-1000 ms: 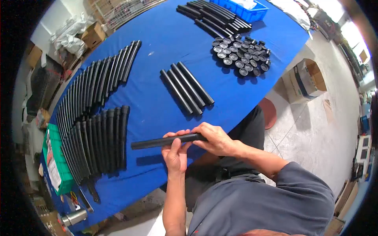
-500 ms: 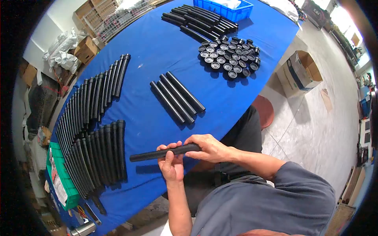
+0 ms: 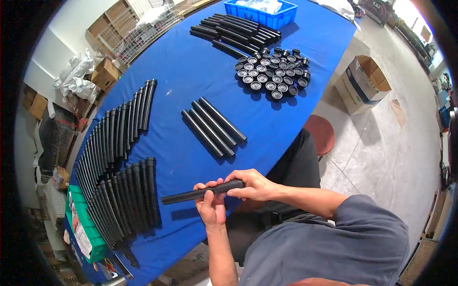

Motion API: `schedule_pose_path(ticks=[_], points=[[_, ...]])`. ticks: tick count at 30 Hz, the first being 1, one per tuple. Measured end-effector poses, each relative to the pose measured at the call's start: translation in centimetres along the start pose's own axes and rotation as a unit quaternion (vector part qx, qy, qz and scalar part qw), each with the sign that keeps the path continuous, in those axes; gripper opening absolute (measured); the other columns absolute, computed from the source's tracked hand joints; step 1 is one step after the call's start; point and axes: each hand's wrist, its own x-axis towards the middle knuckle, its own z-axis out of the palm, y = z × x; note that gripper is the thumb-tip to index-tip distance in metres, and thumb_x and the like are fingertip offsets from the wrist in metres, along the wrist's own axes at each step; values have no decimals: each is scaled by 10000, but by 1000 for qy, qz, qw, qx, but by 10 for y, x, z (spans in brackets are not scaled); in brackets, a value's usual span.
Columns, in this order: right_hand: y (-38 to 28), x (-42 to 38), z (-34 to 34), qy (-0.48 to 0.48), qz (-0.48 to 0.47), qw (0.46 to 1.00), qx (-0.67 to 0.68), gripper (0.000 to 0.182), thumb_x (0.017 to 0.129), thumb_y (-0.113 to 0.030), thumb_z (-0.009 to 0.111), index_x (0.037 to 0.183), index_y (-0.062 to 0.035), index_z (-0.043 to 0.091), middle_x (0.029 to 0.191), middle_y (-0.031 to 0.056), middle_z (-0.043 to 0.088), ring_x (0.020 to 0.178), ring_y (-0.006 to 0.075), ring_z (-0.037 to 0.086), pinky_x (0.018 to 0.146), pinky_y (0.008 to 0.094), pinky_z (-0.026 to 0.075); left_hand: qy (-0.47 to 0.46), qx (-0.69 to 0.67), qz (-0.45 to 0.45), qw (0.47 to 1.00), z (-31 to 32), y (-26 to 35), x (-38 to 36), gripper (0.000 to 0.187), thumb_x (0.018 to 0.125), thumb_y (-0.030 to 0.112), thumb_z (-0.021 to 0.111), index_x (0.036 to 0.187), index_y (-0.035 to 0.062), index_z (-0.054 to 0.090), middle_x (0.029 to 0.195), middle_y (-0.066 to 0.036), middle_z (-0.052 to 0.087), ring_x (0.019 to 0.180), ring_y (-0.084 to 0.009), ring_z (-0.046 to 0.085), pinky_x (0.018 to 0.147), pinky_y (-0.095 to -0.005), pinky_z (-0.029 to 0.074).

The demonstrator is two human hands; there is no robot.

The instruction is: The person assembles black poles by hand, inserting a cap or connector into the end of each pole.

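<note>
A black tube (image 3: 183, 197) lies across both hands above the table's near edge, its plain end pointing left. My left hand (image 3: 211, 209) is closed around its middle, with the thumb on the near side. At the tube's wider right end, which looks capped, my right hand (image 3: 255, 186) grips with thumb and fingers; the palm partly hides that end. Beyond the hands, several loose black tubes (image 3: 214, 126) lie side by side on the blue cloth. Farther back is a cluster of round black caps (image 3: 276, 79).
Rows of capped black tubes (image 3: 129, 195) cover the table's left side, beside a green crate (image 3: 98, 245). More tubes (image 3: 234, 31) are stacked at the back near a blue bin (image 3: 281, 19). A cardboard box (image 3: 355, 90) and red stool (image 3: 320, 135) stand on the right.
The view has shifted slightly, so the hands and tube appear a little lower and to the right. Both hands keep their hold on the tube.
</note>
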Motion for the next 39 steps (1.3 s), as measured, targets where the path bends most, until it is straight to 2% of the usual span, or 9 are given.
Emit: schedule_pose_path(ticks=[3, 6, 12, 15, 24, 30, 33, 36, 39], points=[[-7, -2, -2, 13, -51, 996, -71, 328, 921, -186, 729, 1173, 1, 631, 927, 182, 679, 836, 312, 695, 721, 392, 551, 2, -12, -4, 1000, -2, -1, 1, 307, 944, 10, 700, 1214, 91, 580, 1201, -187, 691, 1203, -380, 654, 1030, -543, 574], [8, -2, -2, 51, -172, 974, -141, 336, 913, -176, 728, 1179, 0, 624, 1022, 218, 660, 965, 380, 661, 786, 423, 538, 30, 15, 10, 999, 5, -4, 2, 315, 950, 13, 693, 1232, 92, 578, 1228, -196, 684, 1214, -383, 647, 1028, -551, 574], [6, -6, -9, 62, -215, 953, -204, 376, 910, -209, 768, 1195, -6, 629, 1017, 174, 667, 952, 330, 668, 773, 406, 532, 25, -10, 0, 1000, -1, -4, -1, 317, 957, 13, 682, 1244, 95, 574, 1240, -195, 683, 1241, -385, 632, 1042, -558, 561], [2, -5, -14, 29, -116, 984, -132, 357, 925, -217, 756, 1187, -9, 629, 987, 163, 666, 923, 327, 663, 776, 415, 524, 11, -8, 2, 1000, -1, -3, -1, 303, 965, 11, 670, 1238, 98, 571, 1233, -190, 684, 1230, -383, 638, 1017, -556, 580], [9, 0, -11, 44, -160, 969, -184, 346, 940, -222, 741, 1179, 0, 625, 1001, 160, 662, 906, 328, 661, 771, 412, 519, 1, 7, 17, 1000, 2, -5, 2, 286, 974, 6, 652, 1231, 99, 567, 1232, -192, 683, 1230, -384, 638, 1016, -559, 581], [6, -2, -8, 75, -282, 904, -314, 354, 904, -169, 784, 1176, -1, 631, 1014, 160, 674, 941, 320, 687, 776, 385, 542, 34, -23, -3, 999, 1, -5, 1, 311, 965, 18, 673, 1245, 99, 567, 1236, -203, 680, 1222, -388, 644, 1008, -554, 586], [-4, -9, -11, 49, -129, 971, -194, 377, 892, -194, 803, 1183, -11, 647, 1001, 163, 686, 940, 310, 693, 774, 381, 544, 15, -27, -4, 1000, -1, -4, -1, 314, 958, 18, 683, 1240, 93, 567, 1238, -201, 679, 1211, -395, 650, 1010, -556, 584], [-24, -8, -12, 3, 124, 992, -13, 396, 890, -225, 806, 1194, -19, 660, 984, 158, 693, 917, 290, 694, 777, 381, 542, 7, -26, -3, 1000, 0, -4, 0, 311, 956, -16, 673, 1222, 92, 551, 1222, -209, 680, 1215, -395, 644, 1017, -555, 577], [-4, -6, -12, 53, -110, 980, -160, 399, 893, -231, 800, 1200, -18, 662, 979, 148, 690, 902, 257, 689, 777, 375, 540, 19, -35, -4, 999, 1, -3, 0, 307, 951, -23, 676, 1207, 90, 551, 1220, -208, 680, 1219, -394, 642, 1024, -550, 574]])
